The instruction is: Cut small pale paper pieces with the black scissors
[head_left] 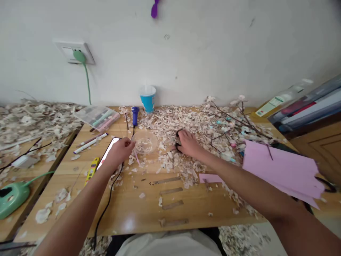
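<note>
My left hand (121, 153) is closed in a pinch beside the rim of a clear round plastic dish (149, 143) with pale scraps in it. What its fingertips hold is too small to make out. A thin pink strip (136, 158) lies just below them. My right hand (188, 143) grips scissors (178, 145) by their black loop handles, and the blades do not show among the scraps. Around it spreads a heap of pale, petal-like scraps (173, 121). Under my left wrist lies a phone (106, 153) with a lit screen.
A blue cup (147, 100) and a blue glue gun (135, 115) with a black cord stand at the back. To the left are a pen case (99, 117) and a yellow cutter box (92, 170). Bare twigs (239, 119), pink sheets (279, 165) and a bottle (277, 101) occupy the right.
</note>
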`<state>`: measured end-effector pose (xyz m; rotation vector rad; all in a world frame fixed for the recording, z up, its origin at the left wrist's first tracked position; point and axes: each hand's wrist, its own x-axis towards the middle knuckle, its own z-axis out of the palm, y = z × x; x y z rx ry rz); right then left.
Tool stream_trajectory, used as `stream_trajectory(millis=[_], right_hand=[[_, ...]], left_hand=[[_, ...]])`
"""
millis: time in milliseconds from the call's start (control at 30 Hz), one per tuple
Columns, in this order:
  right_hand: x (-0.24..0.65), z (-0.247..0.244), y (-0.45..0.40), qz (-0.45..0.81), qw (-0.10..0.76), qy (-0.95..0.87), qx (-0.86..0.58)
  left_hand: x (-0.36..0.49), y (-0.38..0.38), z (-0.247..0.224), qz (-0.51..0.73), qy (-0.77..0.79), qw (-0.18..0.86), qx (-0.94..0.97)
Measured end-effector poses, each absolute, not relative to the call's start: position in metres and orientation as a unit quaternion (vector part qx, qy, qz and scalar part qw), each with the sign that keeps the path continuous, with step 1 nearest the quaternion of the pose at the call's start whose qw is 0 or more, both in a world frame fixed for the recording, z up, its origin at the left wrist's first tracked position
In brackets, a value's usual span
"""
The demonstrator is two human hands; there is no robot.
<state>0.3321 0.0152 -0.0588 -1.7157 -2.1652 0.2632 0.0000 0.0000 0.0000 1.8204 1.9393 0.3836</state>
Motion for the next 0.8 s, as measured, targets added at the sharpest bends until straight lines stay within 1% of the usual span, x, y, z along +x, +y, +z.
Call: stream_trajectory(millis=[67, 167, 267, 300, 333, 433, 533, 667, 733, 800], right_hand=[[0.337, -0.061, 0.025, 0.088, 0.176, -0.761, -0.618], [0.358, -0.047, 0.048, 0.063, 0.197, -0.726, -0.655], [0.373, -0.029, 0.066, 0.033, 0.239, -0.68, -0.693], [0.375, -0.027, 0.071, 0.028, 0.25, -0.667, -0.702], [0.374, -0.027, 0.075, 0.03, 0.256, -0.656, -0.71], [0.364, -0.04, 0.092, 0.077, 0.25, -0.644, -0.718], [0.351, -0.054, 0.115, 0.142, 0.237, -0.66, -0.699], [0.342, -0.051, 0.145, 0.161, 0.268, -0.676, -0.668], [0.339, -0.043, 0.156, 0.162, 0.288, -0.689, -0.645], [0.332, -0.037, 0.164, 0.182, 0.29, -0.718, -0.606]], left_hand=[[-0.002, -0.007, 0.003, 0.153, 0.717, 0.214, 0.646], [-0.001, -0.029, 0.006, 0.213, 0.726, 0.173, 0.631], [0.014, -0.069, -0.001, 0.296, 0.673, 0.036, 0.677], [0.023, -0.085, -0.006, 0.311, 0.646, 0.005, 0.697], [0.033, -0.099, -0.01, 0.318, 0.609, -0.003, 0.727], [0.068, -0.13, -0.023, 0.287, 0.468, 0.036, 0.835], [0.106, -0.126, -0.031, 0.245, 0.359, 0.037, 0.9], [0.149, -0.094, -0.046, 0.178, 0.368, 0.037, 0.912], [0.161, -0.082, -0.057, 0.167, 0.372, 0.043, 0.912], [0.166, -0.078, -0.069, 0.166, 0.371, 0.05, 0.912]])
